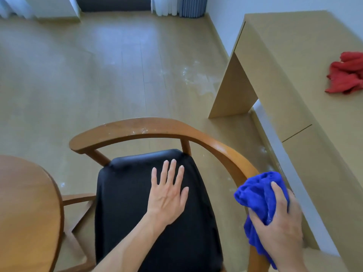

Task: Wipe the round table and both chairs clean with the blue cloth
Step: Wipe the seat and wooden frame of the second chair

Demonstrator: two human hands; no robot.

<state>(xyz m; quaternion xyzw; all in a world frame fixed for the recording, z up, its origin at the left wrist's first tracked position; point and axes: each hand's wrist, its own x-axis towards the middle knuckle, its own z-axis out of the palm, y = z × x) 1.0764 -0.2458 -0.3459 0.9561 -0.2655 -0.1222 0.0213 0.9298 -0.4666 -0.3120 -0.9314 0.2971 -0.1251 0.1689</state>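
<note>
A wooden chair [157, 127] with a curved back rail and a black seat cushion [125, 203] stands right below me. My left hand [168, 195] lies flat on the cushion, fingers straight and spread. My right hand [280, 222] grips the bunched blue cloth [257, 193] against the chair's right armrest. White specks dot the top of the back rail. Part of the round wooden table [25, 203] shows at the lower left, beside the chair.
A light wooden desk [284, 65] runs along the right wall, close to the chair's right arm. A crumpled red cloth [345, 75] lies on it. The wood floor [98, 65] beyond the chair has whitish smears near the desk leg. Curtains hang at the far wall.
</note>
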